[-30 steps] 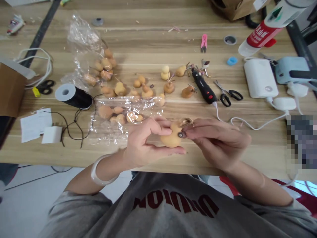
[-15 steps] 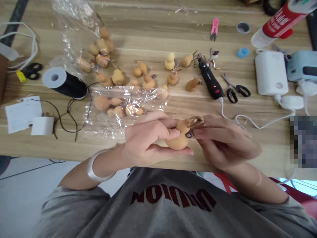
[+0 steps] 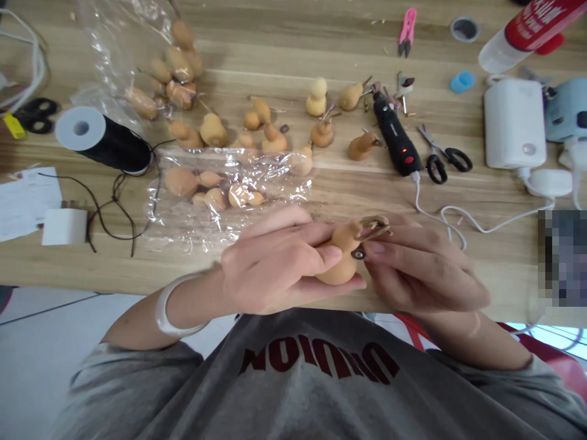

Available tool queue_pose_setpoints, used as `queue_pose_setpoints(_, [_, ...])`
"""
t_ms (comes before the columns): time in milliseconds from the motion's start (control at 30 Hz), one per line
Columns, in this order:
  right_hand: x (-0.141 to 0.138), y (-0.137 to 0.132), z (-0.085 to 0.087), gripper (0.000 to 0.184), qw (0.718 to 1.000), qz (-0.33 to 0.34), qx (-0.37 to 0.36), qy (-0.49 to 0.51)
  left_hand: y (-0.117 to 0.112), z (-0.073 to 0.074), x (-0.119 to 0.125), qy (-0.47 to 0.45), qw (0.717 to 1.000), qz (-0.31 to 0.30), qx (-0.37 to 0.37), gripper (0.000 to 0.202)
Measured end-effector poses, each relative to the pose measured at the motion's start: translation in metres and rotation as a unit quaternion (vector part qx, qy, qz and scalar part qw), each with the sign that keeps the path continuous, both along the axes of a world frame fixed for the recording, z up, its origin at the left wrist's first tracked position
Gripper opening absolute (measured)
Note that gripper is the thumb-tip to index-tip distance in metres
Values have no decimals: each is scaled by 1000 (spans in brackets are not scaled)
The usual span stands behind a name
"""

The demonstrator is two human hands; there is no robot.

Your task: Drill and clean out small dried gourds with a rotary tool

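My left hand [image 3: 270, 263] is closed around a small tan gourd [image 3: 342, 269], thumb pressed on its side. The gourd lies tilted, its dry curled stem [image 3: 376, 226] pointing right. At its waist, a small round dark piece [image 3: 358, 253] with a pale ring in the middle is pinched by my right hand [image 3: 426, 263]. Whether this piece touches the gourd I cannot tell. The curled stem passes close over my right fingers, some of which are hidden behind it. Both hands are above the table's front edge.
Several gourds lie in a clear plastic bag [image 3: 183, 229] and loose behind it. A black rotary tool [image 3: 394, 134] with a lit red light, scissors [image 3: 443, 156] and pink snips [image 3: 407, 30] are at the right. Left stands a black cord spool [image 3: 121, 143].
The hands and the gourd sit slightly further right and lower in view, while the left side of the table has shifted left. Both grips look the same.
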State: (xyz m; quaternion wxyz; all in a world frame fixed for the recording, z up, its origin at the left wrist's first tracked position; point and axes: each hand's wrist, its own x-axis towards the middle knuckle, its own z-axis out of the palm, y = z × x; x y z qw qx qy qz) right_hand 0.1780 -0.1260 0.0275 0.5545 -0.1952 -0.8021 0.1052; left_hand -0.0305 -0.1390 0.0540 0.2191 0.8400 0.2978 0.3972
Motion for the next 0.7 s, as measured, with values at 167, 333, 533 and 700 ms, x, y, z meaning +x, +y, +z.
queue_pose_setpoints(167, [2, -2, 1, 21, 1000, 27, 3, -5, -1, -17, 2, -70, 997, 1, -36, 17])
queue_pose_setpoints(333, [6, -6, 0, 27, 999, 37, -17, -15, -6, -12, 6, -155, 979, 56, -120, 19])
queue_pose_setpoints(533, [6, -2, 4, 25, 997, 69, -24, -27, 6, 25, -4, 71, 994, -45, -64, 13])
queue_pose_setpoints(700, [-2, 8, 7, 18, 996, 83, -29, 17, 5, 22, -10, 107, 992, -48, -36, 6])
